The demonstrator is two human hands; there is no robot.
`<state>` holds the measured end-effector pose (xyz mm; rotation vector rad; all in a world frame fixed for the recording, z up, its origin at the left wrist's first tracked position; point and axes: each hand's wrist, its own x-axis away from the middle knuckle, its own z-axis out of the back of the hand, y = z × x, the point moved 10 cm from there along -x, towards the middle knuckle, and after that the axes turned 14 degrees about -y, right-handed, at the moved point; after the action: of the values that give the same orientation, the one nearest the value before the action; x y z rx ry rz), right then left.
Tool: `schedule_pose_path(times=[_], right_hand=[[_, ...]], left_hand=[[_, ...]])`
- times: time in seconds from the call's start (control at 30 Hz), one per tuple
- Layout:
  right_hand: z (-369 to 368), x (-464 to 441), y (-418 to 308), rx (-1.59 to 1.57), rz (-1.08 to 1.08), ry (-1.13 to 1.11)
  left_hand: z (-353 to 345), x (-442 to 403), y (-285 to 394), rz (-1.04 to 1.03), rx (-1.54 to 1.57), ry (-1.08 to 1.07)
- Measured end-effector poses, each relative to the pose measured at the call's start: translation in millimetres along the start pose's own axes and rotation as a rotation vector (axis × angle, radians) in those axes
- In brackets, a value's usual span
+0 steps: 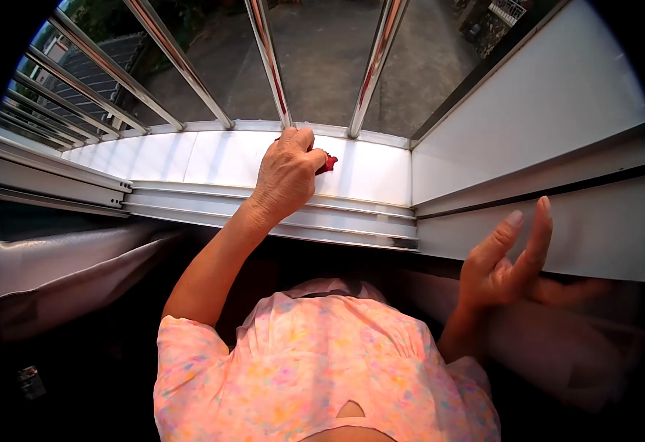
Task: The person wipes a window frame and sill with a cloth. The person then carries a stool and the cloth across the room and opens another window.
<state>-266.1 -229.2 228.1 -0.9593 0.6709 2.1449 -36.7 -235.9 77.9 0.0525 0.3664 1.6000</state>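
My left hand (pixel 287 171) is closed round a crumpled red cloth (pixel 327 163), which pokes out past the fingers on the right. It is at the outer edge of the white window sill (pixel 226 156), beside the foot of a shiny metal bar (pixel 269 62). Most of the cloth is hidden under the hand. On the right, my right hand (pixel 510 265) is raised with its fingers spread and nothing in it, near the white window frame (pixel 543 221).
Several upright metal bars stand along the sill's outer edge. Window tracks (pixel 263 214) run along its near side. A white wall panel (pixel 536 110) rises at the right. A pale curtain (pixel 72 265) hangs at the lower left. Paved ground lies outside, below.
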Motion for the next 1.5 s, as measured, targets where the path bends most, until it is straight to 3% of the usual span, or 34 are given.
schedule_pose_path(times=[0.2, 0.33, 0.4, 0.5, 0.63, 0.8, 0.93, 1.07, 1.2, 1.27, 1.33, 1.5], right_hand=[[1, 1, -1, 0.017, 0.06, 0.012], [0, 2, -2, 0.023, 0.058, 0.005], [0, 1, -1, -0.009, 0.038, 0.011], [-1, 1, 0, 0.004, 0.037, -0.009], [-2, 3, 0, -0.016, 0.024, -0.013], [-1, 4, 1, -0.004, -0.003, -0.015], [0, 4, 1, 0.04, -0.004, -0.021], [-3, 3, 2, 0.04, 0.004, -0.004], [-2, 4, 2, 0.026, 0.004, 0.004], [-1, 4, 3, 0.022, 0.006, 0.008], [-1, 5, 4, 0.017, 0.01, 0.006], [0, 4, 3, -0.008, 0.042, 0.029]], left_hand=[[-22, 32, 21, -0.248, 0.348, -0.293], [-44, 54, 33, -0.288, 0.222, -0.422], [-40, 56, 41, -0.311, 0.188, -0.38], [-57, 61, 54, -0.316, 0.046, -0.588], [-62, 61, 54, -0.322, 0.03, -0.682], [-75, 48, 73, -0.48, 0.272, -0.575], [-95, 28, 115, -0.625, 0.267, -0.511], [-105, 15, 137, -0.604, 0.283, -0.486], [-105, 10, 132, -0.529, 0.343, -0.429], [-92, -7, 58, -0.038, 0.907, -0.03], [-62, -8, 27, 0.076, 0.85, 0.093], [6, 5, -17, 0.098, 0.809, 0.308]])
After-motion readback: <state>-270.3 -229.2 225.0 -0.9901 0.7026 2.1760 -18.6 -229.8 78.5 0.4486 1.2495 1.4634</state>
